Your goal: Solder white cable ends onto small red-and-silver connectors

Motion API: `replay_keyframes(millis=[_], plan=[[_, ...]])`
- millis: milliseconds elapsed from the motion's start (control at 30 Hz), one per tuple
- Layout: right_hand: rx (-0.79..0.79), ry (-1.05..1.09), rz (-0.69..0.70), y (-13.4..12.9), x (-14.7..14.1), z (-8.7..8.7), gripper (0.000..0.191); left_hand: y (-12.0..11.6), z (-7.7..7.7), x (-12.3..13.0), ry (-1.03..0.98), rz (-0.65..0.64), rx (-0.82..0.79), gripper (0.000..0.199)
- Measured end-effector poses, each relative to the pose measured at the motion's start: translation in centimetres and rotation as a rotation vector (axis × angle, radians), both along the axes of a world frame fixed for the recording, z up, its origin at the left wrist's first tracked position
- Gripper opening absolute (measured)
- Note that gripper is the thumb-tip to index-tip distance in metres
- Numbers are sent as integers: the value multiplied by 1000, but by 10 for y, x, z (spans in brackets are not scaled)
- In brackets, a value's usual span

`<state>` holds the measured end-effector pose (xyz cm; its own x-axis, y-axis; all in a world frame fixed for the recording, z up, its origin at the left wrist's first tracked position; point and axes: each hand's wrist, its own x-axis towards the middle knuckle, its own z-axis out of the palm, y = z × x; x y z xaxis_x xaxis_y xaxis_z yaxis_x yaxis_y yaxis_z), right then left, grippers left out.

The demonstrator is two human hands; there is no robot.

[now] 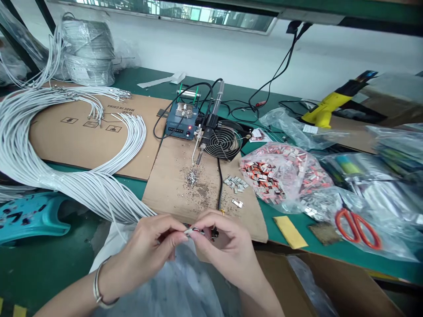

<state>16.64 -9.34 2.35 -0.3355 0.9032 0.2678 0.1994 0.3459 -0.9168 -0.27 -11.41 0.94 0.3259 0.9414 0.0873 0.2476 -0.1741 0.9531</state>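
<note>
My left hand (155, 242) and my right hand (228, 246) meet in front of my lap. Between their pinched fingertips is a small pale piece (189, 231), with a bit of red and dark beside it; its kind is mostly hidden by the fingers. Dark small parts (214, 233) show under my right hand. A thick bundle of white cables (99, 193) sweeps in from the left and ends behind my left hand. Beyond the hands, a soldering iron (199, 156) in a holder points down at solder bits (192, 177) on a cardboard sheet (172, 189).
A blue soldering station (180, 125) and a round fan (224, 143) stand behind. Small metal pieces (235, 184) lie near a bag of orange and silver parts (271, 176). Red-handled scissors (357, 226), a yellow sponge (290, 232) and a yellow heat gun (325, 108) are right.
</note>
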Motion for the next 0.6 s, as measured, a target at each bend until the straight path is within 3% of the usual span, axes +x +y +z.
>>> replay_keyframes(millis=[100,200,333,400,467,600], plan=[[-49,44,43,1,1,-1,12,2,4,0,96,-38,83,20],[-149,276,50,9,5,-4,15,1,4,-1,122,-56,94,20],[-109,681,-170,23,15,-7,14,-2,-3,-5,18,-9,-53,22],[-118,548,-158,25,16,-8,11,-2,-6,-7,-68,30,-125,21],[-174,301,-50,23,12,-9,6,-2,-7,-8,-105,38,-148,21],[-187,103,86,15,-4,-3,6,-2,-5,-7,-48,22,-104,20]])
